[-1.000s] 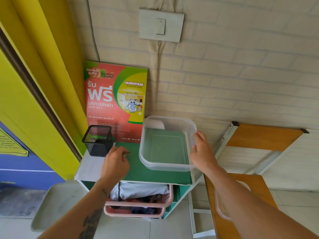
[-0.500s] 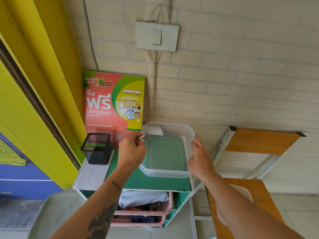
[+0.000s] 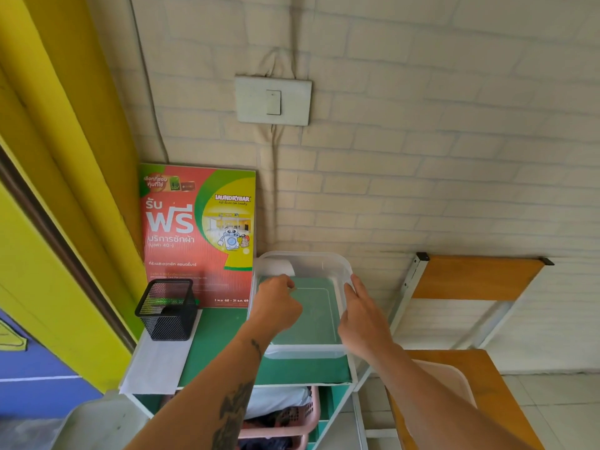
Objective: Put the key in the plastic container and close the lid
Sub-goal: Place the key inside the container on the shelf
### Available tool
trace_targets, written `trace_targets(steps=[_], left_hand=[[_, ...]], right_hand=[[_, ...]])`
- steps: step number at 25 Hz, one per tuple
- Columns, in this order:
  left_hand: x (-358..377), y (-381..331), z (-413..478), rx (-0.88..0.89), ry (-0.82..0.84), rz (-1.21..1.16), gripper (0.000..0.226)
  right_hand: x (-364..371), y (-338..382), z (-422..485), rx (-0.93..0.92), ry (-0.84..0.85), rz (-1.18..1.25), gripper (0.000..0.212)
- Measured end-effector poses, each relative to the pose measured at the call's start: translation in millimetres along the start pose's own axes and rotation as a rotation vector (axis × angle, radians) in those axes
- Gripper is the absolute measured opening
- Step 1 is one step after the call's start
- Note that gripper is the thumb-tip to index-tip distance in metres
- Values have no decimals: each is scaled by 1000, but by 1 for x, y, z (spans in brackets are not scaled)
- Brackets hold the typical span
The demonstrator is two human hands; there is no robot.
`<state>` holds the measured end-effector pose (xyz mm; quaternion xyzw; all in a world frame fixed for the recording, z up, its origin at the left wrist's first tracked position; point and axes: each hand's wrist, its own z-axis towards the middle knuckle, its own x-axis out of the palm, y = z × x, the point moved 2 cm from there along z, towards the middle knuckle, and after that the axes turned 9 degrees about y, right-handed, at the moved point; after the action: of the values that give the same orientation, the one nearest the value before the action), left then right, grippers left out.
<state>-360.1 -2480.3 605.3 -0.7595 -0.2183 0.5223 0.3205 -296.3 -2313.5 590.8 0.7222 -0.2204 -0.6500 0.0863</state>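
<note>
Fingers of the left hand (image 3: 276, 305) are curling shut over the clear rectangular plastic container (image 3: 337, 271); any key is hidden. The right hand (image 3: 362, 319), fingers spread flat, is pressing its right wall.

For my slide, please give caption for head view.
Left hand over open plastic container; right hand steadies its rim.

One head-worn wide-angle camera looks forward and down. It sits close above a green shelf top (image 3: 227, 362) against a brick wall (image 3: 422, 157).
</note>
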Motion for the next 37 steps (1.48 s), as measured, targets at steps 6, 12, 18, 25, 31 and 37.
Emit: trace_targets(steps=[6, 12, 18, 25, 31, 37], left_hand=[[19, -4, 7, -38, 77, 39, 56], [18, -5, 2, -23, 48, 60, 45], [8, -8, -10, 46, -7, 68, 39], [3, -5, -26, 61, -53, -67, 33], [24, -42, -42, 111, -15, -227, 31], [97, -109, -47, 211, 103, -204, 30]], right_hand=[[0, -1, -1, -21, 6, 8, 66], [-1, -2, 0, -26, 13, 4, 64], [-1, -5, 3, -52, 43, -6, 61], [-21, -10, -10, -96, 34, 28, 55], [-58, -55, -50, -106, -3, 82, 58], [-76, -160, -67, 4, 0, 128, 56]])
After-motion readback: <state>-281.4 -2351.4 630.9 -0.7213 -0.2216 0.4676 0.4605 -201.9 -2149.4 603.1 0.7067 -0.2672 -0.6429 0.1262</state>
